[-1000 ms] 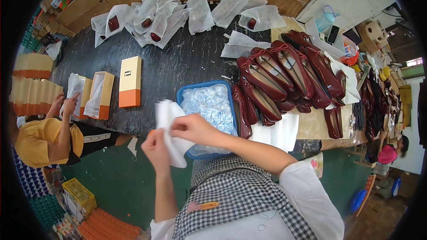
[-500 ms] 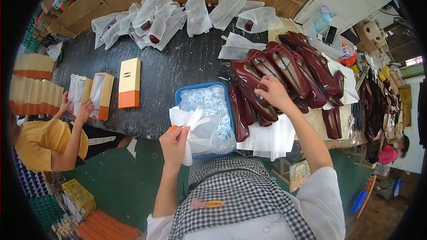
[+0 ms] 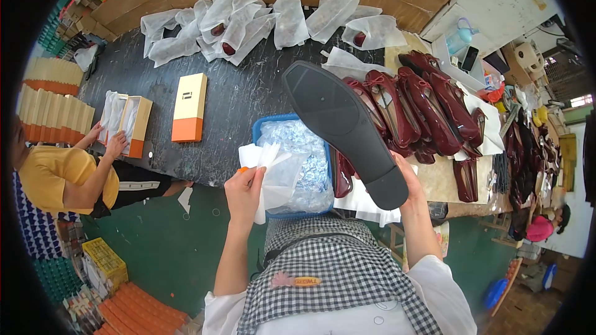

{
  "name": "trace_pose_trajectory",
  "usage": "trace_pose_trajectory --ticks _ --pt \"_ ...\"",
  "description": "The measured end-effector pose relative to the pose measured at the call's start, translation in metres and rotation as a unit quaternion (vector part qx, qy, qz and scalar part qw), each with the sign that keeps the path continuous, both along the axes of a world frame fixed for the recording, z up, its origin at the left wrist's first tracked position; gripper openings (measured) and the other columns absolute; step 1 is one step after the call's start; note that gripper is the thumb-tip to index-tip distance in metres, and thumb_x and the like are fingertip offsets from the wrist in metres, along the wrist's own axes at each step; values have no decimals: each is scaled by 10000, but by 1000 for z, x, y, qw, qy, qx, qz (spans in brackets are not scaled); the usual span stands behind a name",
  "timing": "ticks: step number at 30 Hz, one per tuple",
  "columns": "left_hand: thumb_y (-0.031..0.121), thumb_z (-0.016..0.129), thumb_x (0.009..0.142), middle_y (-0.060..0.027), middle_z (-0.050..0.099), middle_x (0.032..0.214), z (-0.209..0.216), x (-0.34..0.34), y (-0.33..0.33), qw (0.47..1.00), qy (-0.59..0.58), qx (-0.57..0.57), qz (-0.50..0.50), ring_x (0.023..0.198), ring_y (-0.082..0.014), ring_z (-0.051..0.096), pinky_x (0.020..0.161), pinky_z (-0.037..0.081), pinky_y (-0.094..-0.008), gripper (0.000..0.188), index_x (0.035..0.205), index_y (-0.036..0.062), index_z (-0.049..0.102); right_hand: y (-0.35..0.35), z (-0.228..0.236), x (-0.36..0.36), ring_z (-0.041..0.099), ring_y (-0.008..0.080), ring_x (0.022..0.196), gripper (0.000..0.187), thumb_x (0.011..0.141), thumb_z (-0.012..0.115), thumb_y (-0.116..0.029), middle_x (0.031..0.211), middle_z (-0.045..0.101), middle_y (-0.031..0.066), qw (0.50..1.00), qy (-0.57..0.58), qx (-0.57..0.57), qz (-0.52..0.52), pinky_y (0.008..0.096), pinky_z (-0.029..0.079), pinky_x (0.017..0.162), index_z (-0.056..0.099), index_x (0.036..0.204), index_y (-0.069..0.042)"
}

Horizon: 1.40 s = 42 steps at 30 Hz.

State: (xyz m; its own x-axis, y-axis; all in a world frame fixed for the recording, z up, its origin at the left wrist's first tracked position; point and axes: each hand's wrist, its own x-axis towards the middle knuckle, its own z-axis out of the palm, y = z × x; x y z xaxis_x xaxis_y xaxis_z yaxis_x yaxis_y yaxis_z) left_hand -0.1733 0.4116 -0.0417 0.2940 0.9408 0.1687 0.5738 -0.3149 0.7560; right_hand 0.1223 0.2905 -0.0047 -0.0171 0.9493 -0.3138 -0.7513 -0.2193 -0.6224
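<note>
2 hands [image 3: 244,192] [image 3: 414,195] — white pouch [image 3: 278,183] in left, black-soled shoe [image 3: 341,127] in right

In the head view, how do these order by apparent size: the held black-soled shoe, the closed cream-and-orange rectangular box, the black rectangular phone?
1. Black-soled shoe, perhaps enlarged by nearness to the camera
2. Cream-and-orange box
3. Black phone

"What colour was the shoe's sole [image 3: 338,121]?"

"It was black. The piled shoes [image 3: 428,108] were dark burgundy, and the thin wrap [image 3: 278,180] was white."

"And the apron [image 3: 347,245]?"

"That was black-and-white check. The basket [image 3: 301,215] was blue, the box [image 3: 188,115] was cream and orange, the table [image 3: 230,99] was black with pale streaks, and the floor [image 3: 155,223] was green."
</note>
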Motion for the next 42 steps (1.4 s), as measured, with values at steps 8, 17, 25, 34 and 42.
trace_pose_trajectory --ticks 8,17,25,34,42 --pt "142 647 821 -125 550 606 -7 -22 22 994 68 77 43 525 -256 538 499 408 -348 140 794 5 660 5 36 -36 619 193 868 210 759 701 -186 1189 558 77 789 -559 125 221 311 483 755 633 871 -22" --pt "74 697 749 -57 528 533 35 -14 -26 987 -152 26 52 488 -142 523 473 405 -290 116 691 -2 632 149 -22 -147 592 160 972 340 865 572 -103 1076 591 113 862 -455 222 18 248 489 766 523 1182 10" --pt "95 571 893 54 495 655 17 -28 8 951 -250 -101 154 637 -24 408 555 326 -191 223 731 -58 575 132 -28 -168 602 103 703 196 821 668 -194 709 650 60 887 -411 161 136 270 479 659 657 844 1" --pt "69 641 821 -16 476 571 7 -7 7 992 -95 -78 12 540 -71 408 498 315 -249 146 795 -74 626 -13 -136 26 541 315 1019 397 663 759 -213 1223 516 126 364 -922 -95 92 382 450 849 623 992 -37" --pt "121 664 810 -103 491 554 -5 10 7 998 -32 -58 -23 487 -139 422 484 332 -299 167 807 -46 652 -31 -50 20 562 158 1046 390 878 603 -225 1208 549 118 971 -213 -108 9 275 452 880 512 1186 -3"
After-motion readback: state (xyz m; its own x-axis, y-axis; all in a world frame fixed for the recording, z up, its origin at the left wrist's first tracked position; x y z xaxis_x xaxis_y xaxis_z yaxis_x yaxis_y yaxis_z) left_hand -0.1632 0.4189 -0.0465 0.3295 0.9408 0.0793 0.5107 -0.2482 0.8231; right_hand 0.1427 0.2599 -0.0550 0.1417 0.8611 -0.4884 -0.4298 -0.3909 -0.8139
